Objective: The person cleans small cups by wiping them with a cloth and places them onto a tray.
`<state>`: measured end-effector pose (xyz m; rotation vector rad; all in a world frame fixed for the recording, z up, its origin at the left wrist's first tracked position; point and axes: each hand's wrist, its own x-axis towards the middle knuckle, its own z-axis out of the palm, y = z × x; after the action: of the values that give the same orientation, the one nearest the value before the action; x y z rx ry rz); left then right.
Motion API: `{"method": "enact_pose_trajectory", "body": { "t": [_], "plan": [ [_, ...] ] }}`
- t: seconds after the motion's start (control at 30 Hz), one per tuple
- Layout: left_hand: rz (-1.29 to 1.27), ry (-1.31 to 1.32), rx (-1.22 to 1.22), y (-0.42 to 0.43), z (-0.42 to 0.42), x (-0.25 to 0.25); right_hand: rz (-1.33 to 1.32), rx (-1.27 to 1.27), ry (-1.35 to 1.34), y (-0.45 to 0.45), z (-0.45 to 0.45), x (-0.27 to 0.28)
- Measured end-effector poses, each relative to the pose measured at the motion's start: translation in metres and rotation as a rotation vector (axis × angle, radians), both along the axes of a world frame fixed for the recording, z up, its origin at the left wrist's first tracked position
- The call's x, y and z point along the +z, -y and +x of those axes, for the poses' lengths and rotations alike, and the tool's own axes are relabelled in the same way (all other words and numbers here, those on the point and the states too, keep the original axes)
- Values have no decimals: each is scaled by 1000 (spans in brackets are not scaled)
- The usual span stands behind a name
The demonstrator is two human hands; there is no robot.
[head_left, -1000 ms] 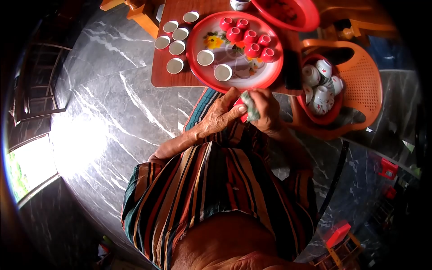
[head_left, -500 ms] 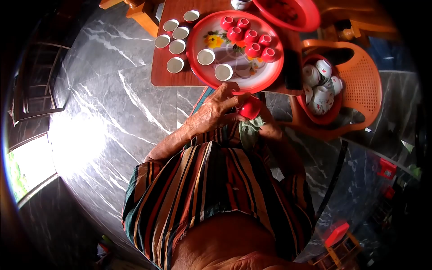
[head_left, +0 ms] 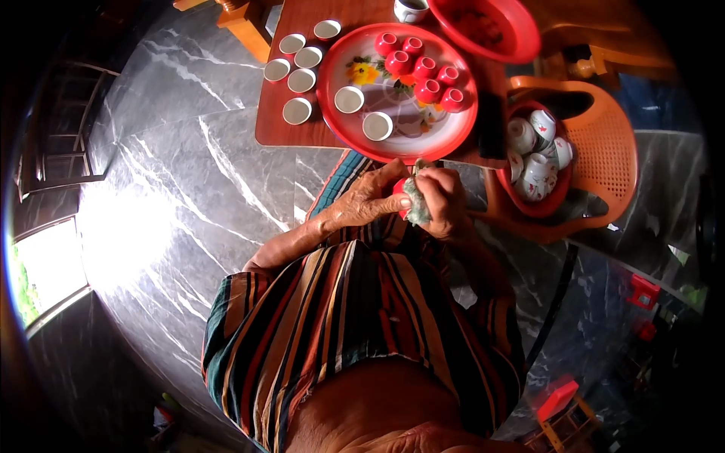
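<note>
My left hand (head_left: 371, 198) is closed round a red cup (head_left: 401, 198), mostly hidden between my hands in front of the table. Pressed against the cup is a grey-green cloth (head_left: 416, 204), pinched in my right hand (head_left: 444, 198). Just beyond lies a round tray (head_left: 329, 112) with a red rim and flower pattern. It bears several upside-down red cups (head_left: 428, 91) and two upright cups (head_left: 377, 126) with white insides. Several more upright cups (head_left: 297, 111) stand on the wooden table (head_left: 272, 132) to the left of the tray.
A red basin (head_left: 521, 34) and a white cup (head_left: 410, 9) are at the table's far side. On the right, an orange chair (head_left: 615, 143) holds a red bowl (head_left: 535, 208) full of white patterned cups and a pot. A dark flat object (head_left: 493, 124) lies at the table's right edge.
The red cup, showing plainly half a second ago, is now mostly covered by my fingers and the cloth. My right hand has come up with the cloth. The view has shifted slightly.
</note>
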<state>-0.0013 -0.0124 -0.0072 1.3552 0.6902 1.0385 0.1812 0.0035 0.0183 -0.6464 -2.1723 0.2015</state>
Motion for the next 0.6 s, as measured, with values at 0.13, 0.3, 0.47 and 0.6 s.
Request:
{"method": "enact_pose_trajectory", "body": {
  "t": [0.13, 0.3, 0.47, 0.6],
  "plan": [
    [13, -232, 52, 2, -5, 24, -364, -142, -168, 4, -7, -9],
    [242, -471, 98, -4, -11, 42, -732, -150, -178, 9, -8, -34],
    [455, -573, 113, -3, -9, 32, -1256, 271, -584, 15, -9, -16],
    [563, -497, 251, -4, -8, 28, -1035, 125, -366, 6, 2, -32]
  ]
}}
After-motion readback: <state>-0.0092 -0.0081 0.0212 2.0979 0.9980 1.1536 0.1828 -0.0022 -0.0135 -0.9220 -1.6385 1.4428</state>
